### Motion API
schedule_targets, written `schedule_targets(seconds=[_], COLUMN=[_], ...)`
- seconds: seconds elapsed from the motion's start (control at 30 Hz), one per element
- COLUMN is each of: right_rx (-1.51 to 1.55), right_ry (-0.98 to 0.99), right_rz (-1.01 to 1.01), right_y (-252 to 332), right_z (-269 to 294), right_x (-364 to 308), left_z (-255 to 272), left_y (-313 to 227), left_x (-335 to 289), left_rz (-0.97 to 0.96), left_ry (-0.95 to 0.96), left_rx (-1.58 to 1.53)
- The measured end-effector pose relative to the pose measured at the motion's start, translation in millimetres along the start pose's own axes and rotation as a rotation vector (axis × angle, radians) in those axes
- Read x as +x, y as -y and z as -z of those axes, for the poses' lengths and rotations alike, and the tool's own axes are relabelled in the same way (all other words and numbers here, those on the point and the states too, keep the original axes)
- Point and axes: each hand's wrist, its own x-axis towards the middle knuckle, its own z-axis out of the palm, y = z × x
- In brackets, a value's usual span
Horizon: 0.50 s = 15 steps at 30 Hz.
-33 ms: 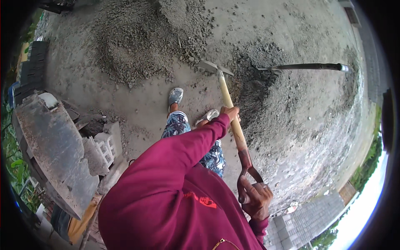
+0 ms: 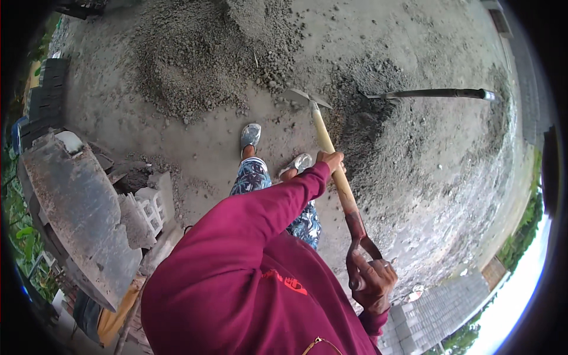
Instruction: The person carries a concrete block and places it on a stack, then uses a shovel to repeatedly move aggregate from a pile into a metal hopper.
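A shovel with a pale wooden shaft slants across the ground in front of me. Its metal blade rests at ground level between two heaps of grey gravelly mix. Partway down the shaft, my left hand is wrapped around the wood. My right hand is closed on the dark reddish D-shaped handle at the near end, with the thumb lying along it. Just right of the blade is a darker heap, and a larger gravelly heap lies to the far left.
A second, dark-handled tool lies with its end in the right heap. My feet in grey shoes stand close to the blade. To the left are a dirty metal sheet and a broken hollow block; stacked grey blocks stand at lower right.
The shovel's handle end and my right hand have shifted slightly right. My left hand has moved a little the same way, while the blade stays almost in place.
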Motion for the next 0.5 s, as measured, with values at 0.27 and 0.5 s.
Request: schedule_targets(seconds=[0.27,0.5], right_rx=[-0.093,-0.073], right_ry=[0.033,0.190], right_rz=[0.115,0.124], right_y=[39.6,77.6], right_z=[-43.1,-35.3], right_x=[30.8,57.0], left_z=[41.8,90.9], left_y=[-45.0,-32.9], left_x=[15.4,-2.2], left_rz=[-0.146,0.021], left_ry=[0.066,0.009], left_rx=[0.031,-0.065])
